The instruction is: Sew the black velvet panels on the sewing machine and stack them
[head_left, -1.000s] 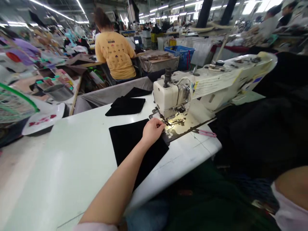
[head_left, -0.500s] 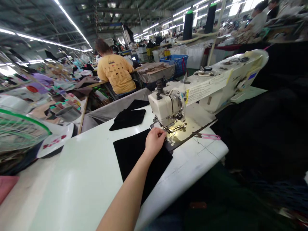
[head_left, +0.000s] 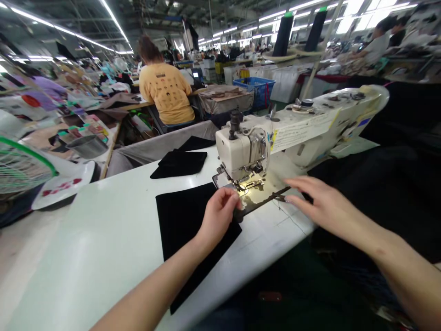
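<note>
My left hand is pinched closed beside the needle area of a white sewing machine. Whatever lies between its fingertips is too small to make out. Under that hand and wrist a black fabric piece lies flat on the pale table. My right hand hovers at the machine bed's front edge, thumb and fingers apart. Between them show the dark blades of the thread snips; the hand hides their handle. A loose dark thread trails over the table edge.
More black fabric pieces lie behind the machine's left side. Dark cloth is heaped at the right. A green-rimmed fan stands at the left. Across from me sits a person in a yellow shirt. Black thread cones rise behind.
My right hand has come in from the right and reached over the snips. My left hand stays pinched by the needle area. The camera view has shifted slightly.
</note>
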{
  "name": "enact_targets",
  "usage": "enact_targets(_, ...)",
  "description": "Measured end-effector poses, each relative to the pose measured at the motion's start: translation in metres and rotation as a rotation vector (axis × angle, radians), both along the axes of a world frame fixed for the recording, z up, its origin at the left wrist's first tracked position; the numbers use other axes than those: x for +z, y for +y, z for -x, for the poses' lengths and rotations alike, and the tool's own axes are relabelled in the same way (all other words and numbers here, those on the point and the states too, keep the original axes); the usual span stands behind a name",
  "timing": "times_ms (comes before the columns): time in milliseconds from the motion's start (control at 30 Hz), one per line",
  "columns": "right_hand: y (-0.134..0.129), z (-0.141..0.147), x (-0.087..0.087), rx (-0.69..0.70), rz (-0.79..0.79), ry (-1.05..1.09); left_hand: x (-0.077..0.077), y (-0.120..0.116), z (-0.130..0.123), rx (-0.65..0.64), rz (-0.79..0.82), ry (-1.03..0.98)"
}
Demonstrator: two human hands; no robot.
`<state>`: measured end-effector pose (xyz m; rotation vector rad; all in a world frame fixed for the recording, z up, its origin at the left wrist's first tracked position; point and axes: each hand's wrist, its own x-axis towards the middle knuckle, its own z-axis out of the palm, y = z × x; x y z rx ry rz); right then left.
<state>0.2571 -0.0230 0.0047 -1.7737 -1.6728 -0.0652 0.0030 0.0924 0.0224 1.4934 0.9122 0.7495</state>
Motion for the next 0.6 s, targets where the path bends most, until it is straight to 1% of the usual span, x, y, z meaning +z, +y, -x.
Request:
enact_targets(67,0.008,-0.002,-0.017,0.057,0.04,-0.083,0.003,-0.021,0.001,-0.061,0.095,-0.075)
enact_targets(167,0.015,-0.004,-0.041,0.026,0.019,-0.119,0.008,-0.048,0.007,-0.159,0.263,-0.084)
enact_targets(233,0.018,-0.004,-0.047,0.003,-0.008,-0.101,0.013,-0.062,0.013,-0.198,0.424,-0.087)
enact_targets(267,0.018,-0.003,-0.046,-0.018,-0.025,-0.087,0.014,-0.069,0.016,-0.202,0.494,-0.093)
enact_targets(333,0.017,0.001,-0.041,-0.082,-0.069,-0.05,0.013,-0.08,0.022,-0.171,0.586,-0.109)
enact_targets(400,0.014,0.009,-0.033,-0.14,-0.111,-0.008,0.004,-0.093,0.026,-0.129,0.658,-0.14)
enact_targets(433,0.012,0.013,-0.029,-0.149,-0.122,0.015,-0.005,-0.101,0.027,-0.138,0.708,-0.151)
enact_targets(467,0.01,0.016,-0.026,-0.149,-0.116,0.03,-0.015,-0.109,0.027,-0.179,0.762,-0.152)
enact_targets(500,0.006,0.018,-0.023,-0.15,-0.085,0.027,-0.027,-0.119,0.028,-0.248,0.815,-0.143)
enact_targets(567,-0.002,0.017,-0.018,-0.162,0.069,-0.042,-0.049,-0.138,0.029,-0.387,0.891,-0.107)
enact_targets(600,-0.008,0.014,-0.016,-0.174,0.176,-0.102,-0.056,-0.145,0.03,-0.43,0.904,-0.086)
